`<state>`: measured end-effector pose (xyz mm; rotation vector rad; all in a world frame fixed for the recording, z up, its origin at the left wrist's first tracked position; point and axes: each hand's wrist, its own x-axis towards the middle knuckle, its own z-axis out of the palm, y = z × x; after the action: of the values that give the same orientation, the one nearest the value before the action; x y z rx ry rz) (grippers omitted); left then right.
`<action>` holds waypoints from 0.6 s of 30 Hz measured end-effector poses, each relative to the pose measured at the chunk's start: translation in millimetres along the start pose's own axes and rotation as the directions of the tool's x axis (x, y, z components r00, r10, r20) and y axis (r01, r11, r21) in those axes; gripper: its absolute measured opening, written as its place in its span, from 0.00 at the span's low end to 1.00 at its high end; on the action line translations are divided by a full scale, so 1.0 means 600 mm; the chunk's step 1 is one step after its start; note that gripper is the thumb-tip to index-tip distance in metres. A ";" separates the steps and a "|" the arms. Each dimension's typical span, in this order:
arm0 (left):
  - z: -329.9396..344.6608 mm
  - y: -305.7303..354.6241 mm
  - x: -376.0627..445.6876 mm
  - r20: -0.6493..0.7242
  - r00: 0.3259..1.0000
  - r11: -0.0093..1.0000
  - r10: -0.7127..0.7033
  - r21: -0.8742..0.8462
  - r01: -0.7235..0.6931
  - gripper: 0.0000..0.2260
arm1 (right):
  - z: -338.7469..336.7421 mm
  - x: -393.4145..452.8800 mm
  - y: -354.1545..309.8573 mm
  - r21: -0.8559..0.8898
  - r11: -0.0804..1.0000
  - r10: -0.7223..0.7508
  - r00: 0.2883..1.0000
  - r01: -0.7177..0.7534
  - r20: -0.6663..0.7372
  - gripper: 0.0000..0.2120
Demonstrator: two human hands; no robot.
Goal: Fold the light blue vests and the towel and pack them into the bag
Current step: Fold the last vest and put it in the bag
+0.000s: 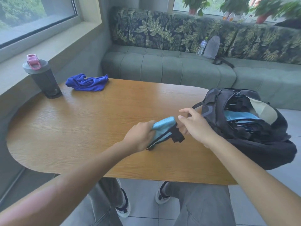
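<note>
Knees and shoes show under the near edge of the bench (81, 128), so you are seated close to your work. Just above the wood, your left hand (140, 137) grips a folded light blue vest (162, 129), fingers curled round its near end, with the black trim hanging off the lower side. Your right hand (193, 126) is at the other end of that bundle; its upper fingers are spread and loosely bent, and the lower ones seem to touch the black trim, though you cannot tell from here whether they pinch it.

Beside that hand, the black bag (244, 128) lies open on the right end of the bench, touching nothing you hold. Light blue cloth (241, 116) already sits inside its mouth, so at least one vest looks packed.

Farther off, at the far left, the blue towel (88, 83) lies crumpled and unfolded, just beside a dark bottle (43, 79) with a pink cap.

By my reading you are past the middle: this vest is folded and wants only to go into the bag, and after it the towel is left to fold and pack. No other loose vest is in view.
</note>
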<state>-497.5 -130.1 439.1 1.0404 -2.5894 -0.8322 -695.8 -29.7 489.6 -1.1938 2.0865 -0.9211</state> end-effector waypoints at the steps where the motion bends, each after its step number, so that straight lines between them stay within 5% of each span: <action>1: -0.010 0.010 0.009 0.040 0.999 0.997 -0.002 -0.082 0.005 0.04 | -0.015 -0.006 0.002 -0.049 0.997 -0.059 0.998 0.059 -0.007 0.14; 7: -0.055 0.082 0.044 0.333 0.941 0.928 0.062 -0.367 0.069 0.16 | -0.080 -0.041 0.008 -0.128 0.967 -0.194 0.960 0.222 0.204 0.36; 12: -0.056 0.135 0.055 0.474 0.870 0.884 0.136 -0.455 0.110 0.18 | -0.113 -0.061 0.015 -0.166 0.950 -0.268 0.963 0.266 0.006 0.08; 18: -0.009 0.137 0.048 0.449 0.890 0.705 0.082 -0.658 0.266 0.18 | -0.150 -0.086 0.052 0.008 0.994 -0.111 0.988 0.113 -0.110 0.07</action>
<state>-562.3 -103.9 491.6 0.7885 -2.1394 -2.1004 -755.1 53.1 526.8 -1.2909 2.1113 -1.0735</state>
